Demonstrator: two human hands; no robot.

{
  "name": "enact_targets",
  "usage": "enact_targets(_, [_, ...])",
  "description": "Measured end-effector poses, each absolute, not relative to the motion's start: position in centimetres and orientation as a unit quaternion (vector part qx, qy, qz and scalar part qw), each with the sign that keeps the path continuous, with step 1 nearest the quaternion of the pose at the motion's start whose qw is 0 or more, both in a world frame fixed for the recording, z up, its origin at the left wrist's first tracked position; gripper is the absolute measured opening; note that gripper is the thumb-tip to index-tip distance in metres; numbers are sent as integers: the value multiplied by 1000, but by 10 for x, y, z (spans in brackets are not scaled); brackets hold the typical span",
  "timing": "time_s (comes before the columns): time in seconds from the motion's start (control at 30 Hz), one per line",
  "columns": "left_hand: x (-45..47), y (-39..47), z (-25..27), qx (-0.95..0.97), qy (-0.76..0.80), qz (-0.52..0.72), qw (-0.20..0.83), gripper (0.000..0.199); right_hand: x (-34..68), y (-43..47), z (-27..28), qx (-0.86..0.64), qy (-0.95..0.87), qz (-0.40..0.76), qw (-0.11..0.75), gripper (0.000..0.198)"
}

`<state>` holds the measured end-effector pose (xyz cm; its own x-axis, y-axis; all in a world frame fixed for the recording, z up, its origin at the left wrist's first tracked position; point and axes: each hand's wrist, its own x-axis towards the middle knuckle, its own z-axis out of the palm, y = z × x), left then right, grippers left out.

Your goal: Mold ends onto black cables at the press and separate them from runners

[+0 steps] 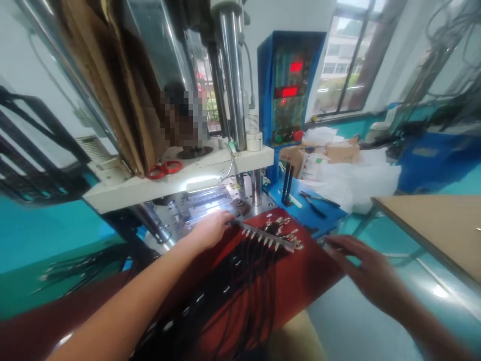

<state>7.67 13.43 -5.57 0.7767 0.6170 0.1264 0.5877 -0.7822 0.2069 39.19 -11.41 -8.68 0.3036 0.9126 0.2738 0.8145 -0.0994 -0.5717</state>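
Observation:
My left hand [212, 228] is closed on the left end of a narrow metal bar [268, 236]. Small shiny connector ends line the bar, and black cables [259, 271] trail from it toward me over a red work surface [300, 281]. More loose metal cable ends [281, 223] lie just behind the bar. Off the right edge of the red surface, my right hand [351, 258] has its fingers curled together, apart from the bar. Whatever it may hold at the fingertips is too blurred to make out.
Behind my left hand stands a press with a lit metal bed [206, 200] and a white plate [180, 168] bearing red-handled scissors [165, 170]. Pliers [313, 204] lie on a blue side table [300, 215]. A blue control box [289, 85], white bags [361, 180] and a tan table [432, 215] are to the right.

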Motion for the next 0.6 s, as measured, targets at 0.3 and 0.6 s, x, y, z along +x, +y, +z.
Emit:
enact_targets(0.3, [98, 141, -66, 941, 313, 77, 99, 24, 324, -35, -97, -643, -718, 110, 243, 39])
enact_targets(0.6, [51, 119, -41, 892, 359, 190, 197, 15, 341, -12, -49, -620, -692, 137, 343, 30])
